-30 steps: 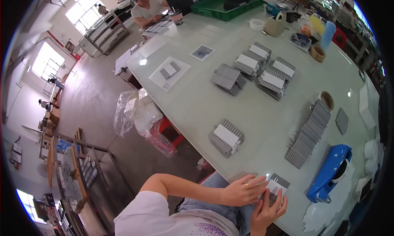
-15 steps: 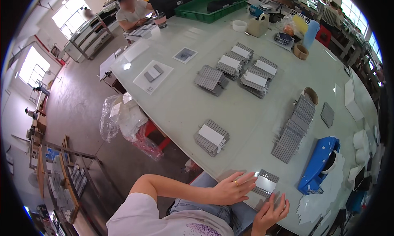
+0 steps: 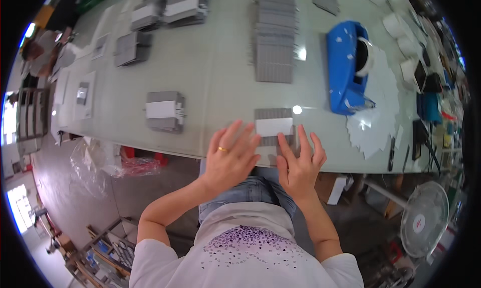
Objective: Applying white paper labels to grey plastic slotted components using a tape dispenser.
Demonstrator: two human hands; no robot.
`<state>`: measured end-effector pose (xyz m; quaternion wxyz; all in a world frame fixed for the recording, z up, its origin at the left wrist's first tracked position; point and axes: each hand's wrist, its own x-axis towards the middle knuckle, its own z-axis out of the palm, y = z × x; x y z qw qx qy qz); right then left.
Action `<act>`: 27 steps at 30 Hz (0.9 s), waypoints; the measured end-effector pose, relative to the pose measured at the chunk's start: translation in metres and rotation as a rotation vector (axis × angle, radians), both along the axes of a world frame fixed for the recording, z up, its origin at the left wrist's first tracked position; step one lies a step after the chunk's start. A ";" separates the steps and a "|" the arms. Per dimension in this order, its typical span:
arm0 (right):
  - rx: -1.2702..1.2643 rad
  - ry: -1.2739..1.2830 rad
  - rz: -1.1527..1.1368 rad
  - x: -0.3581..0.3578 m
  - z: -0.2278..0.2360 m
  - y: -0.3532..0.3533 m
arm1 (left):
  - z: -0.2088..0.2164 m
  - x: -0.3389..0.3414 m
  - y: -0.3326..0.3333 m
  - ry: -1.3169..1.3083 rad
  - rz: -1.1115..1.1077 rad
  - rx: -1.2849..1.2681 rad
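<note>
A grey ribbed rectangular piece lies near the table's front edge, with a glossy white strip across its middle. My left hand is just left of it, palm down, fingers spread, a gold ring on one of them. Whether its fingertips touch the piece, I cannot tell. At the piece's lower right corner, my right hand has its fingers apart, its index fingertip on or close to the strip's edge. Neither hand grips anything. Further left sits a stack of similar grey pieces with a white band.
A long row of grey ribbed pieces extends away beyond the piece. To the right stand a blue tape dispenser and a pile of white sheets. More banded stacks lie far left. A fan is below the table at right.
My view has swung right and down, so the table appears turned and the far room has mostly left the picture. Both hands stay beside the same banded piece, fingers still spread.
</note>
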<state>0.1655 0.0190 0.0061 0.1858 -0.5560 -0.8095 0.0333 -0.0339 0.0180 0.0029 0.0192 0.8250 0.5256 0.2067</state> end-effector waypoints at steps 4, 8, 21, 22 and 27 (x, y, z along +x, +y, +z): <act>-0.016 0.011 -0.099 0.034 0.000 -0.003 | 0.003 0.008 0.007 -0.108 0.015 -0.057; 0.064 0.133 -0.152 0.052 -0.003 -0.007 | 0.012 0.024 0.012 -0.248 0.073 -0.153; 0.067 0.155 -0.087 0.059 0.001 -0.016 | -0.010 -0.010 -0.028 0.075 -0.332 0.279; 0.072 0.132 -0.095 0.059 0.001 -0.014 | -0.005 -0.024 -0.029 0.107 -0.313 0.280; 0.081 0.171 -0.048 0.050 0.001 -0.009 | 0.018 -0.131 -0.001 0.256 -0.024 0.377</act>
